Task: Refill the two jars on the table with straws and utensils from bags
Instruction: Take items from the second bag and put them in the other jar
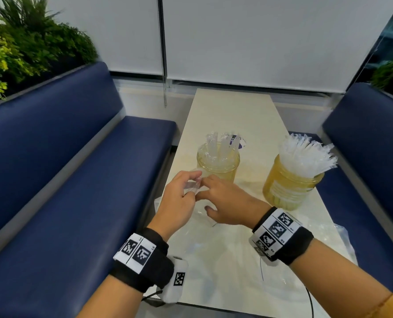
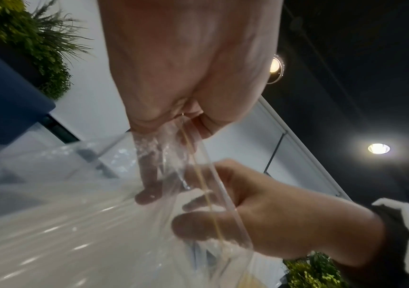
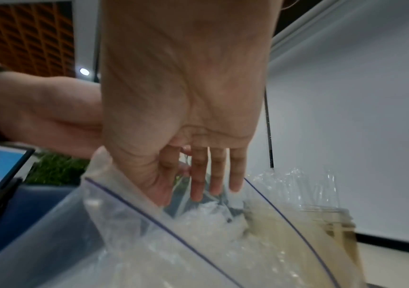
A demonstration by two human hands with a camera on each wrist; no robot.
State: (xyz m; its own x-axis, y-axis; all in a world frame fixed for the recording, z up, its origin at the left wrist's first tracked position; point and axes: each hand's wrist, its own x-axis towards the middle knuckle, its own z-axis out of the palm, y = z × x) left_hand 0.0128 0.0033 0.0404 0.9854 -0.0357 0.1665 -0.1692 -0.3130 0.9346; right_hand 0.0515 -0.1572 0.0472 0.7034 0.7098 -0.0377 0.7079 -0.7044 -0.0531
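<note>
Two yellowish glass jars stand on the cream table (image 1: 237, 115). The left jar (image 1: 218, 164) holds a few wrapped utensils; the right jar (image 1: 289, 182) is packed with wrapped straws (image 1: 305, 152). A clear zip bag (image 1: 197, 228) lies in front of the left jar. My left hand (image 1: 181, 193) pinches the bag's rim and holds it up, fingers curled round the plastic (image 2: 171, 136). My right hand (image 1: 223, 203) is at the bag's mouth, its straight fingers (image 3: 213, 175) reaching down inside. Crumpled wrapped items (image 3: 210, 218) lie in the bag below them.
Blue padded benches (image 1: 64, 180) run along both sides of the narrow table. Another clear plastic bag (image 1: 342, 239) lies at the near right edge. Plants (image 1: 18, 47) stand behind the left bench. A thin black cable (image 1: 262, 269) crosses the near tabletop.
</note>
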